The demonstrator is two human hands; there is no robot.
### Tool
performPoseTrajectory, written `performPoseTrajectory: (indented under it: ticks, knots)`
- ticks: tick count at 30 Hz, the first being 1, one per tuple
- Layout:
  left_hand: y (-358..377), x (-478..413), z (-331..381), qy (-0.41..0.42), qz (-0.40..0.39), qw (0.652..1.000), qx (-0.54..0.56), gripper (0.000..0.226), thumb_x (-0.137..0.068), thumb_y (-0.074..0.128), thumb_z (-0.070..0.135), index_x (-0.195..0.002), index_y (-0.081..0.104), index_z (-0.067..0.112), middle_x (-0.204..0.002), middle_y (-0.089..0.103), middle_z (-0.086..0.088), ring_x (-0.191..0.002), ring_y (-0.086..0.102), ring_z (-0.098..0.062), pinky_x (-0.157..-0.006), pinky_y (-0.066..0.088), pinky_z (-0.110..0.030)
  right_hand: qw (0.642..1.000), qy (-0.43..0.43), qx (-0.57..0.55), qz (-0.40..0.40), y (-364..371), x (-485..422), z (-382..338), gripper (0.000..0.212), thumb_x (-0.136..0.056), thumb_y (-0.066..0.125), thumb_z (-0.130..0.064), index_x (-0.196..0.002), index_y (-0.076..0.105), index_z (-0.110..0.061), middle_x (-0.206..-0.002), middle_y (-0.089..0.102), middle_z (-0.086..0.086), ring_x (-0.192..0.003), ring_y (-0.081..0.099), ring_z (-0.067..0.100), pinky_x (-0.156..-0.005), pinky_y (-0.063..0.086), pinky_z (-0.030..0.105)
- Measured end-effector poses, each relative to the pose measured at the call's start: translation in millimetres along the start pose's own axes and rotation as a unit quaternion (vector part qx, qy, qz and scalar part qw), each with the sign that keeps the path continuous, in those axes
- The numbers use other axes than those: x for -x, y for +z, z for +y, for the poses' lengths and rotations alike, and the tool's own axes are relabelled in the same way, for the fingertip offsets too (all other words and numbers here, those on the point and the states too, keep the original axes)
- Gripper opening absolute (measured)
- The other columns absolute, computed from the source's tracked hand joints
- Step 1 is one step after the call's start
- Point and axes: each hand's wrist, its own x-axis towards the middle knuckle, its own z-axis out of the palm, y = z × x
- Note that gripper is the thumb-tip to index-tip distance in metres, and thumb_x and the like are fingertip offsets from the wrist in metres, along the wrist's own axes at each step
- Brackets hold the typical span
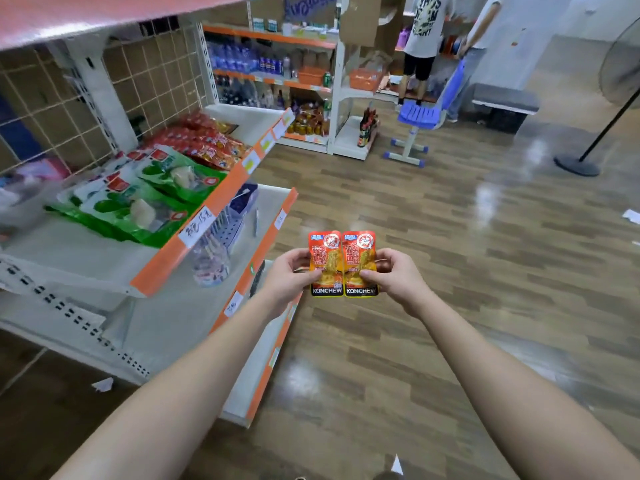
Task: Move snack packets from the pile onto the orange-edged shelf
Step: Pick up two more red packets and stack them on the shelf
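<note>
Both hands up front: the left hand (289, 271) pinches the left packet (325, 252), thumb on its face, and the right hand (394, 275) pinches the right packet (360, 251) the same way. The two orange packets stand upright, edges touching, held in the air just right of the shelf (194, 233), past its orange edge and over the floor. On the shelf, green packets (138, 202) lie by the front edge; farther along, red packets (204, 142) are heaped. Well beyond the shelf's far end, a person (426, 32) stands on a blue chair (419, 116).
</note>
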Motion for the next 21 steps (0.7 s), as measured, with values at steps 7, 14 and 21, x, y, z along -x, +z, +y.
performPoseTrajectory:
  ticks: [7, 14, 21]
  knots:
    - [2.5, -108.6, 12.0, -0.01, 0.043, 0.999, -0.01, 0.036, -0.088, 0.069, -0.005, -0.121, 0.061, 0.008, -0.112, 0.07, -0.011, -0.101, 0.069, -0.026, -0.084, 0.06, -0.038, 0.999, -0.011, 0.002, -0.048, -15.6, -136.1, -7.5, 0.027, -0.086, 0.073, 0.002, -0.107, 0.061, -0.009, -0.093, 0.071, 0.011, -0.078, 0.068, 0.019, -0.057, 0.051, 0.019]
    - [15.6, -217.0, 37.0, 0.0, 0.125, 0.992, -0.007, 0.042, -0.088, 0.068, -0.006, -0.128, 0.058, 0.003, -0.119, 0.067, -0.017, -0.106, 0.068, -0.033, -0.093, 0.057, -0.048, 0.991, -0.046, 0.014, -0.129, -40.0, -280.3, -33.7, 0.027, -0.085, 0.074, 0.002, -0.099, 0.061, -0.017, -0.098, 0.072, 0.013, -0.083, 0.07, 0.022, -0.063, 0.054, 0.024]
    - [14.5, -290.8, 73.4, 0.015, 0.221, 0.975, 0.002, 0.04, -0.087, 0.065, -0.01, -0.126, 0.058, -0.001, -0.12, 0.066, -0.022, -0.106, 0.068, -0.033, -0.095, 0.056, -0.047, 0.973, -0.088, 0.015, -0.211, -40.4, -400.4, -78.9, 0.025, -0.084, 0.073, 0.002, -0.102, 0.063, -0.013, -0.092, 0.072, 0.012, -0.068, 0.067, 0.013, -0.054, 0.051, 0.02]
